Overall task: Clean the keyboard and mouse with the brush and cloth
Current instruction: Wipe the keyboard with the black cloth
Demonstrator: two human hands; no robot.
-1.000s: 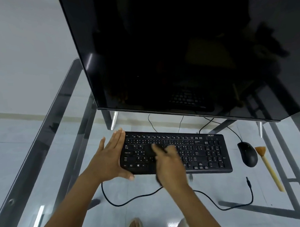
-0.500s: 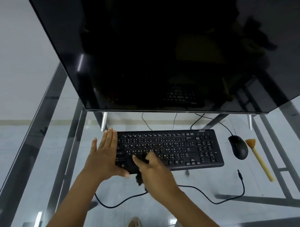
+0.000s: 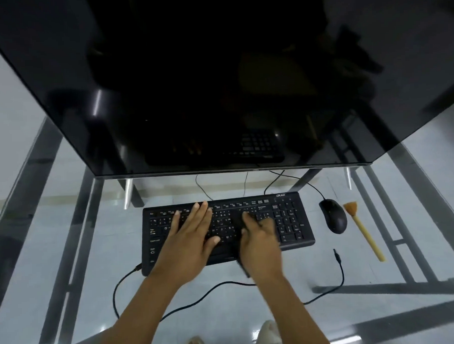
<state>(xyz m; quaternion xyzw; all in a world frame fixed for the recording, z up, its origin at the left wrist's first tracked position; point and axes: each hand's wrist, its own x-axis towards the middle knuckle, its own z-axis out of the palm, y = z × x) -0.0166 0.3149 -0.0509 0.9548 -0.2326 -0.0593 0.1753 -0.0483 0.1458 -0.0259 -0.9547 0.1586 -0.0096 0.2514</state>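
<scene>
A black keyboard [image 3: 292, 218] lies on the glass desk in front of the monitor. My left hand [image 3: 190, 232] rests flat on its left-centre keys with the fingers straight. My right hand [image 3: 259, 241] grips a dark cloth [image 3: 240, 223] and presses it on the keys right of centre; a corner of the cloth hangs below the hand over the keyboard's front edge. A black mouse [image 3: 333, 216] sits just right of the keyboard. Beside it lies a brush [image 3: 364, 232] with a tan handle and orange bristles, untouched.
A large dark monitor [image 3: 217, 82] overhangs the back of the glass desk [image 3: 69, 254]. A black cable [image 3: 337, 260] with a loose plug curls across the glass in front of the keyboard. Metal frame bars and my feet show through the glass.
My left hand has shifted from the keyboard's left edge onto its keys. My right hand has carried the cloth from the left-front keys rightwards toward the middle. The view has moved closer.
</scene>
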